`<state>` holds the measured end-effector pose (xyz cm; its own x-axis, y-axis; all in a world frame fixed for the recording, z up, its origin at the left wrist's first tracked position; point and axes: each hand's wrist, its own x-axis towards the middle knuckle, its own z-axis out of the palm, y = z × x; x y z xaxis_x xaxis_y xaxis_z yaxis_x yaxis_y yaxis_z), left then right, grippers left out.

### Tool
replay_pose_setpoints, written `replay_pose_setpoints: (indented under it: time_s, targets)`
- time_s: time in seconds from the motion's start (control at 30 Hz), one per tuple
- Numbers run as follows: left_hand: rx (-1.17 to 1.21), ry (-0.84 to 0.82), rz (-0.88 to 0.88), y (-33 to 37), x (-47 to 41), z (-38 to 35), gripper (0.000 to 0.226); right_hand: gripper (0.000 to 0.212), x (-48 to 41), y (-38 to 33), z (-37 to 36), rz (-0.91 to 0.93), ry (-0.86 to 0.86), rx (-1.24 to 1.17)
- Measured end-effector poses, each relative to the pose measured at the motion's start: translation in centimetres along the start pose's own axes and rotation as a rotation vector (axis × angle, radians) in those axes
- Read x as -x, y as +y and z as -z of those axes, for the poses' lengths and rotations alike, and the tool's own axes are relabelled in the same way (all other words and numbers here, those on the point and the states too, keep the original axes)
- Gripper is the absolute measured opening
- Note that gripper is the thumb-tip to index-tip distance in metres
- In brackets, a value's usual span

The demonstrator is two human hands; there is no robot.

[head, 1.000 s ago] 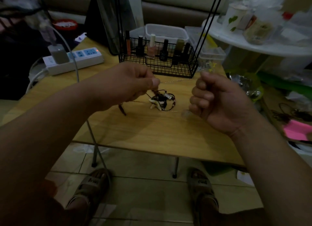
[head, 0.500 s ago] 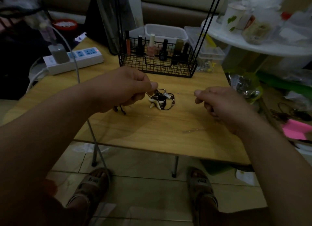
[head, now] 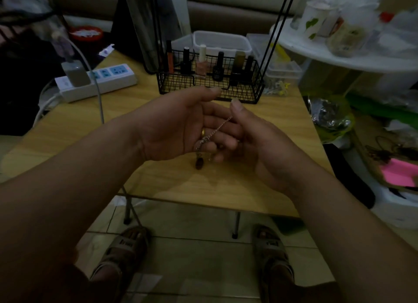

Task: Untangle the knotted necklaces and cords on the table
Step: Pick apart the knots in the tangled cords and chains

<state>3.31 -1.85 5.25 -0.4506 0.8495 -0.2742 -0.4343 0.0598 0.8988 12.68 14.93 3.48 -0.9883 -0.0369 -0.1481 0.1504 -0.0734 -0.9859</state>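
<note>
My left hand [head: 181, 130] is held palm up above the wooden table [head: 226, 185], fingers straight and pointing right, a gold ring on one finger. A thin silver chain [head: 214, 133] lies slanted across those fingers. Its lower end is knotted, and a dark pendant [head: 199, 163] dangles from it below the hand. My right hand [head: 260, 142] meets the left from the right, thumb up, and pinches the chain's upper end. The tangled heap of cords is hidden behind my hands.
A black wire basket [head: 210, 85] of nail polish bottles stands just beyond my hands. A white power strip [head: 97, 81] with a charger and cable lies at the back left. Clear plastic boxes [head: 282, 74] and a cluttered white shelf [head: 339, 56] crowd the right side.
Both hands came together over the middle of the table. The left hand opened palm up, and the chain that was stretched between the hands now lies across its fingers.
</note>
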Motion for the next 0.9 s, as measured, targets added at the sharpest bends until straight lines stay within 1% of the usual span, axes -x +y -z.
replay_pose_setpoints:
  time_s: [0.07,0.13,0.2,0.27,0.33,0.4,0.47,0.53,0.6,0.7,0.77,0.83,0.9]
  targets:
    - [0.037,-0.015,-0.024,0.0,0.1,0.3,0.051,0.046,0.2,-0.3,0.1,-0.09,-0.083,-0.044]
    - [0.049,0.004,-0.05,-0.1,0.1,0.5,0.05,0.043,0.3,-0.1,0.4,-0.161,-0.127,0.015]
    - [0.026,0.067,-0.064,0.0,0.2,0.6,0.048,0.039,0.5,0.0,0.5,-0.228,-0.103,0.123]
    - [-0.053,0.143,-0.076,0.0,0.3,0.7,0.043,0.031,0.5,0.1,0.9,-0.251,-0.058,0.229]
    - [-0.187,0.215,-0.067,-0.2,0.4,0.6,0.037,0.026,0.5,0.0,1.4,-0.22,0.014,0.295]
    - [-0.329,0.273,-0.038,-0.3,0.4,0.6,0.031,0.027,0.5,-0.3,2.0,-0.158,0.075,0.343]
    - [-0.447,0.279,-0.017,-0.4,0.6,0.6,0.027,0.029,0.6,-0.6,2.7,-0.115,0.116,0.388]
    - [-0.528,0.246,0.007,-0.4,1.0,0.7,0.023,0.031,0.8,-0.9,3.2,-0.104,0.137,0.4]
    - [-0.587,0.224,0.023,-0.5,1.2,0.7,0.02,0.031,0.9,-1.0,3.5,-0.096,0.134,0.38]
    - [-0.674,0.239,0.002,-1.0,1.2,0.1,0.015,0.032,1.0,-1.1,3.6,-0.077,0.096,0.34]
    - [-0.754,0.274,-0.045,-1.4,1.0,-0.4,0.014,0.034,1.1,-1.2,3.5,-0.063,0.054,0.325]
    - [-0.848,0.319,-0.095,-1.9,0.7,-0.8,0.018,0.036,1.1,-1.4,3.3,-0.043,0.017,0.318]
    - [-0.889,0.334,-0.141,-2.2,0.4,-1.1,0.02,0.037,1.1,-1.5,3.3,-0.025,0.002,0.305]
